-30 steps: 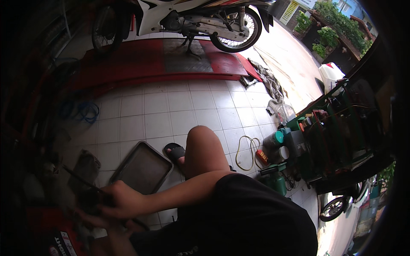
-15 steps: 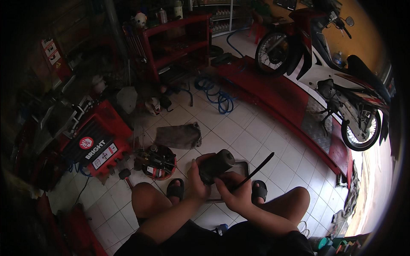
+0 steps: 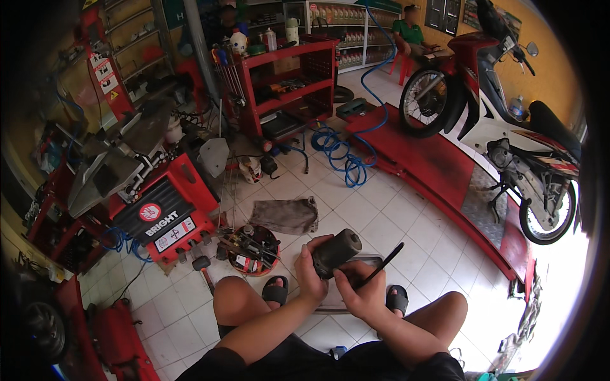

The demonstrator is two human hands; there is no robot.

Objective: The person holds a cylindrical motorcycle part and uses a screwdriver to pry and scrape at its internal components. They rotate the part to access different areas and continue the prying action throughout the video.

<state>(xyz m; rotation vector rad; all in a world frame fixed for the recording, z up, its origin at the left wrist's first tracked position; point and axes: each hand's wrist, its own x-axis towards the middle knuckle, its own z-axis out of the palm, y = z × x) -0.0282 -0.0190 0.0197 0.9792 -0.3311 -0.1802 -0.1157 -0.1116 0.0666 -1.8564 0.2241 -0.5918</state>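
My left hand (image 3: 308, 273) is wrapped round a dark, grimy cylinder (image 3: 341, 249), held tilted with one end up to the right. My right hand (image 3: 359, 295) grips a long, thin black tool (image 3: 393, 253) that points up and right, its thumb at the cylinder's lower end. Both hands are over a shallow metal tray (image 3: 337, 311) on the floor between my feet. Just left of them sit a round red tub of tools (image 3: 244, 260) and, behind it, a dirty grey cloth (image 3: 283, 213).
A red-and-black machine (image 3: 181, 178) stands left, near a red tool cart (image 3: 257, 66). Blue hose coils (image 3: 349, 168) lie ahead. A motorbike (image 3: 502, 133) stands on a red lift (image 3: 429, 178) at right. A person in green (image 3: 406, 35) sits behind; another person is partly visible.
The view has swung from the lift and bright doorway round to the workshop interior. My hands still hold the cylinder and thin tool, now seen more clearly in the middle.
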